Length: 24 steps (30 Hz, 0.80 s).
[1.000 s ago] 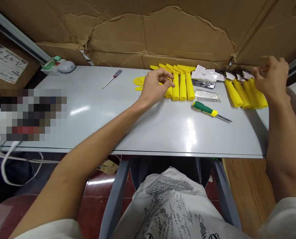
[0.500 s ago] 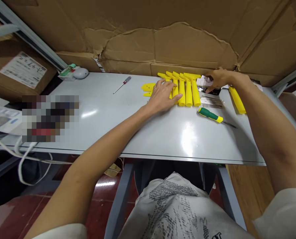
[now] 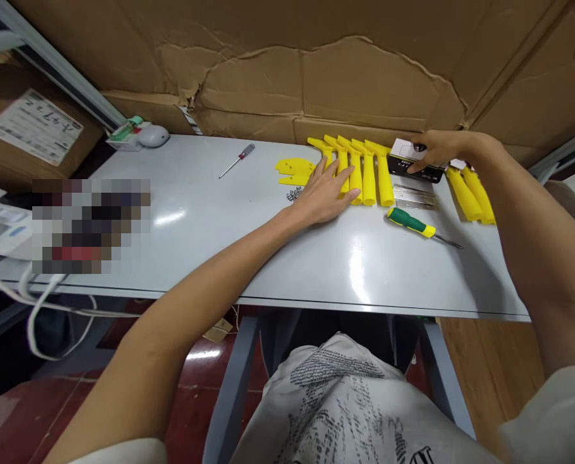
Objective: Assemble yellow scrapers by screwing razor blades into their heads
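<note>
My left hand (image 3: 326, 194) lies with fingers spread over the left part of a row of yellow plastic handles with angled heads (image 3: 385, 177). Its fingers rest on the handles without gripping. Flat yellow plates (image 3: 294, 166) and a little heap of small screws (image 3: 293, 193) are beside that hand. At the back right, my right hand (image 3: 434, 154) grips a small black-and-white box (image 3: 403, 161), thumb on its front face; its other fingers are partly hidden. Thin metal blades (image 3: 415, 197) lie in front of the box. Closer to me is a green-and-yellow screwdriver (image 3: 410, 222).
Two more yellow handles (image 3: 465, 196) lie at the right, partly behind my right forearm. A small screwdriver (image 3: 237, 160) is left of the row. A white mouse (image 3: 152, 135) sits at the far left corner. Cardboard (image 3: 253, 84) walls the table's back edge; white cables (image 3: 31, 322) hang at left.
My right hand has closed on the box, whose front shows more fully. My left hand has shifted slightly right, and the screws beside it now show. The view has moved a little.
</note>
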Available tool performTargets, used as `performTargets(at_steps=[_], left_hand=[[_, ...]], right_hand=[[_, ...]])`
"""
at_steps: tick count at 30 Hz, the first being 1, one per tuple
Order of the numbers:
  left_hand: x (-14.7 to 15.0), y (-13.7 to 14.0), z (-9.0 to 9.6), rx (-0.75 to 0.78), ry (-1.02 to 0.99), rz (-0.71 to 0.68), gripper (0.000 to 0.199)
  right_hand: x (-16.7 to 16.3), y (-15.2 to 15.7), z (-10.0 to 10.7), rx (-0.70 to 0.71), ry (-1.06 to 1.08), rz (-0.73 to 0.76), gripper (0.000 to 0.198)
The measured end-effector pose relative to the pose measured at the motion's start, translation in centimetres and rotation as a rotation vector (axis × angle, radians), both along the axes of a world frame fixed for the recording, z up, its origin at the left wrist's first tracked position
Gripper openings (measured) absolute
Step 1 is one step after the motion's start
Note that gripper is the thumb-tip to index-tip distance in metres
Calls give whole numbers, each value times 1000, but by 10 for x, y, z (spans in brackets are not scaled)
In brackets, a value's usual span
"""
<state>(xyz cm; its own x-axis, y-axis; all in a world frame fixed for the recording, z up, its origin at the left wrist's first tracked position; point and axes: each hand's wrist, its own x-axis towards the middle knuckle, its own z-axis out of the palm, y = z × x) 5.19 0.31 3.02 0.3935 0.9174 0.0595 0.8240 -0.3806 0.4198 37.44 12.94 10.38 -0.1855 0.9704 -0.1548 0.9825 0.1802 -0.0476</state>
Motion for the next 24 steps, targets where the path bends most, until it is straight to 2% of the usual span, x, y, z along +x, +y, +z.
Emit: performTargets(at_steps=[2, 4, 7, 13, 17, 22, 24], left_hand=[[0, -1, 0, 5, 1, -8, 80], [0, -1, -1, 3, 0, -10, 80], [0, 0, -2, -9, -10, -8, 81], [0, 3, -6, -14, -30, -16, 85], [1, 5, -10, -19, 4, -46, 91], [-1, 14, -23, 24, -12, -68, 89], [-1, 19, -29, 51, -32, -82, 88]], right_hand=[[4, -3, -1, -78, -17, 18, 54], [8, -5, -2, -128, -21, 48, 66], [13, -7, -3, -135, -22, 89, 82], [7, -9, -7, -119, -44, 177, 86], [0, -25, -2, -43, -28, 220, 85], [-18, -78, 7, 236, 98, 190, 58], [-31, -100, 2, 240, 135, 196, 51]])
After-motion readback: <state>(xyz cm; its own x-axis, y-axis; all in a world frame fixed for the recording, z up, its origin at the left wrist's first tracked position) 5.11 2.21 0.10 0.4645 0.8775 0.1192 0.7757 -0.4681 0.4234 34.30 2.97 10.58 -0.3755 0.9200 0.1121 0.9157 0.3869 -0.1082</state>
